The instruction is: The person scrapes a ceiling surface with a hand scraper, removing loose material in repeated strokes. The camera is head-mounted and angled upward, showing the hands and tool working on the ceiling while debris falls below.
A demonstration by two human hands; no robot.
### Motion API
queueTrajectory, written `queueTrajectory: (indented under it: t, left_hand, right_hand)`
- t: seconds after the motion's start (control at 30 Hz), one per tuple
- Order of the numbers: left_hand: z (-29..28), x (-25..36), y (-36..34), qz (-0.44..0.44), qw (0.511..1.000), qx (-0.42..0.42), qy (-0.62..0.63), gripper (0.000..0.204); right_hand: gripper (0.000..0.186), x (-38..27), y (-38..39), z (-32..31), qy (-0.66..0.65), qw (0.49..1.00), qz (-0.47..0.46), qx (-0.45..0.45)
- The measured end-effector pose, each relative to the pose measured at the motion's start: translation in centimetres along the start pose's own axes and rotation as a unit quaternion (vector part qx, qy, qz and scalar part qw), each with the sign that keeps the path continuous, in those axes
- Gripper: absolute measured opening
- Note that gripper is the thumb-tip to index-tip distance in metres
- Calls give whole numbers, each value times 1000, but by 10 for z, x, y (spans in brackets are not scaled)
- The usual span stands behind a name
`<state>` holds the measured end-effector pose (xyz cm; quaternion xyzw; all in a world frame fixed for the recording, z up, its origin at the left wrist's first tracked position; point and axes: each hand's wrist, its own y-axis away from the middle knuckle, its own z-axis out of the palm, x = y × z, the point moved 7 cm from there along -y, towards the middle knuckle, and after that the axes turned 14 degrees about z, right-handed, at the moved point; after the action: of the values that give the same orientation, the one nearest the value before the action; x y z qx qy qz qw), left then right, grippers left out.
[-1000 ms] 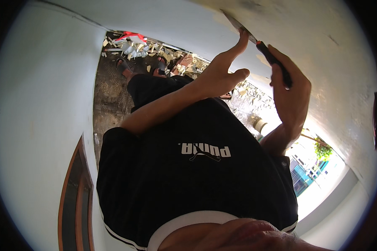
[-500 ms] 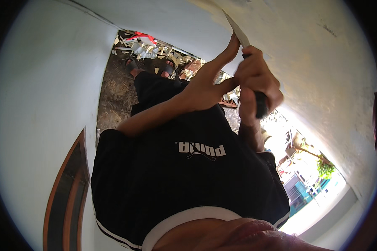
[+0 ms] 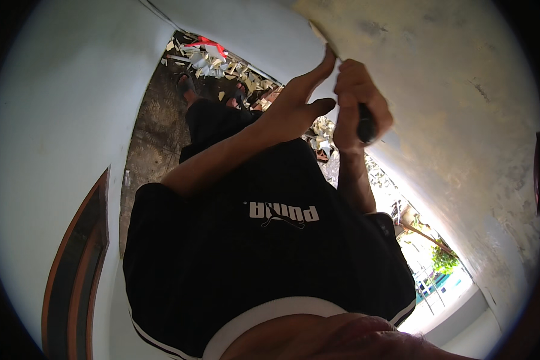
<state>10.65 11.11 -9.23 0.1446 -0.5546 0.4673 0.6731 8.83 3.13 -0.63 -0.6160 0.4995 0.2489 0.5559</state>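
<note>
Head view: R hand [image 3: 361, 96] wrapped round blk-handled scraper [image 3: 366, 125], long axis approx. 5-to-11 o'clock, blade [image 3: 317, 32] at 11 by patchy wall [image 3: 456, 114]. L hand [image 3: 291, 111] at 9 from R, spread, nearer blade; fingertip contact unclear.

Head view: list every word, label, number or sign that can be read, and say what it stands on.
Shirt: one white word, upside down in the picture, with an emblem; legible, but I won't copy it out.
Tiny mark beside the word: too small to read.
Knife: no lettering shows.
Debris: too small to tell.
</note>
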Motion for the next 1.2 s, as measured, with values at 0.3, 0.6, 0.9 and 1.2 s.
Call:
queueTrajectory:
  t: [0.3,0.6,0.9,1.2]
  left_hand:
    - [0,-1,-6,-14,1000,-21,-14,91]
    - [11,10,9,9,993,-17,-117,91]
    - [19,-5,4,21,995,-3,-98,89]
    - [19,-29,18,-40,999,29,-3,92]
  right_hand:
    - [4,11,-2,-11,-28,1000,-5,12]
    - [3,9,16,-17,-35,999,23,15]
    - [6,28,13,-26,-69,997,31,3]
    - [2,24,25,-21,-7,996,89,-27]
